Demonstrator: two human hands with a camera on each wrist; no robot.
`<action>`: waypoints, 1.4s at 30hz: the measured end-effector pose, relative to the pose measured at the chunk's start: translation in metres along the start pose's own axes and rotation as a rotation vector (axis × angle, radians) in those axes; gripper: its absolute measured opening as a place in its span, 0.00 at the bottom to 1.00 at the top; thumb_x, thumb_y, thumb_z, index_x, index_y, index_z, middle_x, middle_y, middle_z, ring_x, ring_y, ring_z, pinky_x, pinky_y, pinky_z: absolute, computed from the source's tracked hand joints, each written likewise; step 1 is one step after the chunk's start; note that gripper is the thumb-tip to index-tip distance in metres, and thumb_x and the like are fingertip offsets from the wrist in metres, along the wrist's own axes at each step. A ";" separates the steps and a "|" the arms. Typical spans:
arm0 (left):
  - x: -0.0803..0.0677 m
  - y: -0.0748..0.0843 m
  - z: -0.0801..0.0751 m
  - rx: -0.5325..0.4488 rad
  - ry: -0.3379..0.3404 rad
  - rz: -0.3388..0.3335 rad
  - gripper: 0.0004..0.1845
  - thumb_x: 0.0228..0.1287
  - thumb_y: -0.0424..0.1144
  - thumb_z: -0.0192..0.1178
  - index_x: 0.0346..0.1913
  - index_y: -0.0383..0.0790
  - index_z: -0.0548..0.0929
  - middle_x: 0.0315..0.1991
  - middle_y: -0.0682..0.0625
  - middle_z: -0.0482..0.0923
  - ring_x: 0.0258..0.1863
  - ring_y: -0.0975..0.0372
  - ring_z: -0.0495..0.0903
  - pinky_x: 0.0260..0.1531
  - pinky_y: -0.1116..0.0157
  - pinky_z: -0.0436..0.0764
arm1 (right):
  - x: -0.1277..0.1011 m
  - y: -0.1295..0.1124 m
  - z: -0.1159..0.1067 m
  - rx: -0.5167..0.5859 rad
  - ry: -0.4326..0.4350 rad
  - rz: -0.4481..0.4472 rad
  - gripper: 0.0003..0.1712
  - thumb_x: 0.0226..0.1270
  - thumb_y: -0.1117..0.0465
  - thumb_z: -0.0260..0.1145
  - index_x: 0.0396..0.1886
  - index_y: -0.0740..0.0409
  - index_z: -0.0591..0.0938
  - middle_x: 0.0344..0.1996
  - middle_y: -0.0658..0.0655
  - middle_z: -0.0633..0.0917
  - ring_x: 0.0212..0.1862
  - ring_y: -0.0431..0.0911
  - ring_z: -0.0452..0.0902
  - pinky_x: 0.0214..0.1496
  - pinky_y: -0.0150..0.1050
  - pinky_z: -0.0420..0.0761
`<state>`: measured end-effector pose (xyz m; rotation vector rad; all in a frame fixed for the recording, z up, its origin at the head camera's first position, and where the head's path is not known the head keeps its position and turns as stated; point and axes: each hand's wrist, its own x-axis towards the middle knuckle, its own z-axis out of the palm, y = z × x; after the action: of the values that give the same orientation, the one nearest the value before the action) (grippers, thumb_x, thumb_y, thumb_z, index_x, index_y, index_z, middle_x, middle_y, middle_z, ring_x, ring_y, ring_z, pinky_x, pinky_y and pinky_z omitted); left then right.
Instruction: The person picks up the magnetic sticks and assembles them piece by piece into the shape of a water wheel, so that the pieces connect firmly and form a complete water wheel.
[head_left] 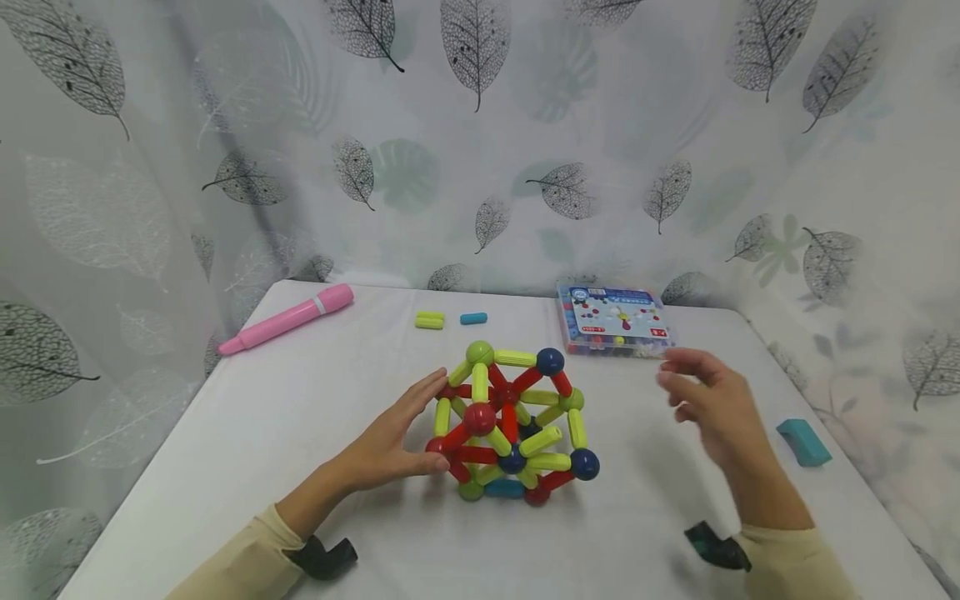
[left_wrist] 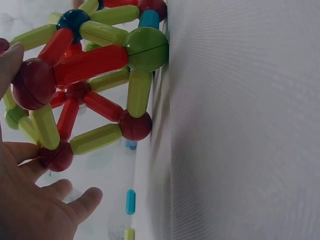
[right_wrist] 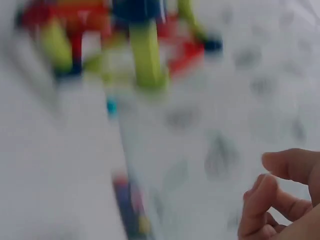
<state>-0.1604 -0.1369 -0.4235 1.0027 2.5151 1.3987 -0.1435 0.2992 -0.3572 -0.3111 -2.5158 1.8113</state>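
The rod-and-ball structure (head_left: 510,425) stands near the middle of the white bench (head_left: 247,442), a cube-like frame of green and red rods joined by red, green and dark blue balls, with diagonal braces crossing inside. It looks largely built: every visible corner has its ball and the faces appear closed, though the far side is partly hidden. The left hand (head_left: 393,442) rests against its left side, fingers straight, the fingertips touching a red ball and rods rather than gripping them; the left wrist view shows the same light contact. The right hand (head_left: 708,404) hovers well apart to the right, its grip loose, fingers relaxed and holding nothing.

Loose pieces remain behind the structure: a green rod (head_left: 430,320) and a blue rod (head_left: 473,318), so some parts are unused. Further out lie the toy's box (head_left: 615,321), a pink marker (head_left: 288,317) and a teal block (head_left: 803,442).
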 end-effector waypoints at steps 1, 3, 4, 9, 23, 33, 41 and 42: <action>0.000 0.000 0.000 0.002 0.000 -0.001 0.53 0.57 0.59 0.71 0.81 0.60 0.54 0.82 0.58 0.50 0.79 0.54 0.56 0.64 0.40 0.73 | 0.011 0.009 -0.016 -0.078 0.051 0.020 0.29 0.71 0.50 0.69 0.67 0.55 0.74 0.56 0.57 0.79 0.38 0.44 0.78 0.33 0.33 0.82; 0.000 0.000 0.001 0.002 0.000 -0.007 0.53 0.57 0.59 0.72 0.81 0.60 0.54 0.82 0.58 0.51 0.79 0.55 0.57 0.65 0.40 0.73 | 0.030 0.028 -0.044 -0.267 0.094 0.059 0.36 0.72 0.48 0.67 0.73 0.60 0.69 0.64 0.65 0.74 0.44 0.50 0.80 0.36 0.37 0.84; 0.000 -0.001 0.001 0.005 0.000 -0.008 0.53 0.57 0.59 0.72 0.81 0.60 0.54 0.82 0.58 0.51 0.79 0.55 0.57 0.65 0.40 0.73 | 0.038 0.038 -0.055 -0.370 0.097 0.079 0.39 0.73 0.47 0.65 0.75 0.63 0.66 0.67 0.70 0.71 0.47 0.55 0.81 0.37 0.39 0.85; 0.000 -0.001 0.002 0.006 0.007 -0.007 0.53 0.56 0.58 0.72 0.81 0.59 0.55 0.82 0.57 0.51 0.78 0.54 0.58 0.64 0.40 0.74 | 0.062 0.071 -0.086 -0.632 -0.001 0.123 0.45 0.72 0.50 0.64 0.76 0.72 0.57 0.68 0.83 0.61 0.56 0.74 0.75 0.48 0.59 0.82; 0.001 0.001 -0.001 -0.009 0.000 -0.005 0.52 0.57 0.56 0.72 0.81 0.58 0.55 0.82 0.57 0.50 0.79 0.53 0.55 0.67 0.38 0.69 | 0.075 0.092 -0.081 -0.620 0.041 0.186 0.37 0.72 0.51 0.64 0.70 0.71 0.68 0.63 0.79 0.71 0.59 0.71 0.70 0.54 0.62 0.77; -0.001 0.000 0.001 0.001 0.003 0.003 0.52 0.57 0.57 0.72 0.81 0.60 0.55 0.82 0.57 0.51 0.79 0.54 0.55 0.66 0.40 0.71 | 0.036 0.051 -0.042 0.414 -0.239 0.064 0.14 0.78 0.61 0.61 0.59 0.47 0.80 0.42 0.43 0.83 0.37 0.38 0.76 0.30 0.28 0.76; 0.000 0.001 0.000 -0.010 0.002 -0.005 0.52 0.57 0.57 0.72 0.81 0.60 0.55 0.82 0.57 0.51 0.79 0.54 0.56 0.66 0.41 0.72 | -0.009 0.003 0.035 0.383 -0.567 -0.133 0.19 0.78 0.68 0.56 0.60 0.48 0.81 0.47 0.48 0.82 0.30 0.38 0.70 0.26 0.26 0.68; 0.001 0.001 0.001 -0.009 0.002 -0.002 0.52 0.57 0.57 0.72 0.81 0.60 0.55 0.82 0.57 0.51 0.79 0.53 0.55 0.66 0.41 0.72 | -0.013 0.001 0.042 0.364 -0.582 -0.142 0.18 0.77 0.68 0.57 0.60 0.48 0.81 0.48 0.48 0.82 0.28 0.38 0.68 0.25 0.27 0.67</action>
<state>-0.1599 -0.1357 -0.4226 0.9970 2.5084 1.4096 -0.1364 0.2582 -0.3702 0.4567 -2.3336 2.5168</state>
